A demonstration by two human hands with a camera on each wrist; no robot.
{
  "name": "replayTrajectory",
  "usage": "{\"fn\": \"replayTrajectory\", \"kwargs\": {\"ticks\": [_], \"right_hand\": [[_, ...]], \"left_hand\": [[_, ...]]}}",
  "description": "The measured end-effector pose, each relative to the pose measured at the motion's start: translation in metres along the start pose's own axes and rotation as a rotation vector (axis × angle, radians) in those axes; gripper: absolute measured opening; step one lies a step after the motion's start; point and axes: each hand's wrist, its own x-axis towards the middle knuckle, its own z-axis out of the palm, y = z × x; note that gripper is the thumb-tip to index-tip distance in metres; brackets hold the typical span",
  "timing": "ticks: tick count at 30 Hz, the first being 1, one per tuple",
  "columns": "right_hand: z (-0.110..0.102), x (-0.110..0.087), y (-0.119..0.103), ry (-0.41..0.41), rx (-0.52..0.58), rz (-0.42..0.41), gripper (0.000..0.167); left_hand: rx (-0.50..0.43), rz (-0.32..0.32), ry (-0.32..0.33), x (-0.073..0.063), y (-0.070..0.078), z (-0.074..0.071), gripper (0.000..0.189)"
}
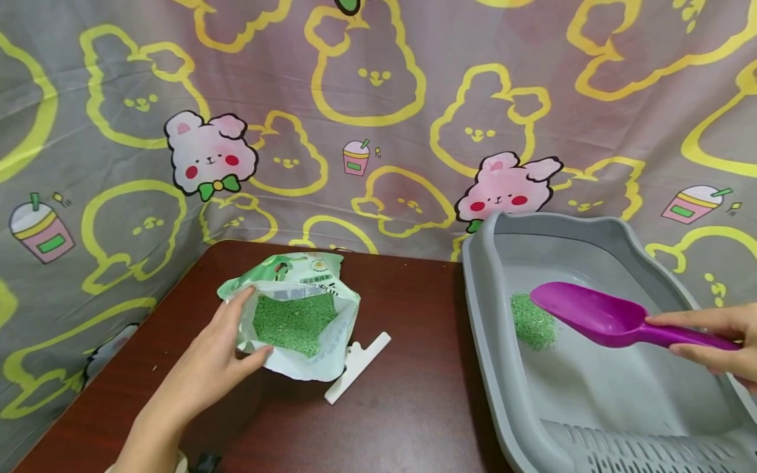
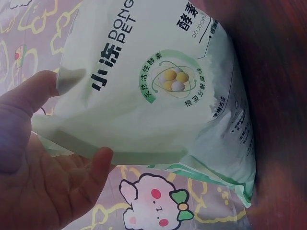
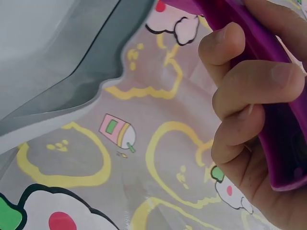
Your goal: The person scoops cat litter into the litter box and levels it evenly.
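Note:
My left hand (image 1: pixel 207 351) grips the left edge of an opened litter bag (image 1: pixel 340 338), its thumb and fingers spread along the rim. Green granular litter (image 1: pixel 296 322) shows inside the bag. Printed text and a round emblem cover the bag's side in the left wrist view. At the right, my right hand (image 1: pixel 727 335) holds a purple scoop (image 1: pixel 609 315) by its handle, the fingers curled round it in the right wrist view. The scoop's bowl looks bare and hangs over a grey litter box (image 1: pixel 497 355). A small heap of green litter (image 1: pixel 532 325) lies on the box's floor, beside the scoop's tip.
A white sealing clip (image 1: pixel 357 368) lies on the dark brown table (image 1: pixel 414 394), against the bag's right side. Patterned cloth (image 1: pixel 408 171) hangs behind the table and along its left. The litter box has raised walls and a slotted front part (image 1: pixel 639 450).

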Motion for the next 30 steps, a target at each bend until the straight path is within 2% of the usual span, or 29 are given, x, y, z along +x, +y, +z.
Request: {"fn": "replayTrajectory", "kwargs": {"ticks": [3,7,13,23,30], "right_hand": [[0.005,-0.005,0.002,0.067,0.079,-0.024,0.060],[0.008,-0.008,-0.001,0.112,0.171,-0.039,0.057],[0.008,-0.011,-0.021,0.147,0.129,-0.125,0.061],[0.011,-0.007,-0.053,0.086,0.066,-0.301,0.050],[0.017,0.001,-0.073,0.018,0.150,-0.429,0.051]], "left_hand": [[0.001,0.001,0.002,0.000,0.000,0.000,0.092],[0.001,0.005,0.006,0.001,0.000,0.000,0.093],[0.000,0.008,0.003,0.002,0.000,0.000,0.092],[-0.004,-0.013,-0.004,0.001,0.001,0.000,0.092],[-0.004,-0.014,-0.002,0.000,0.001,0.000,0.092]]}}
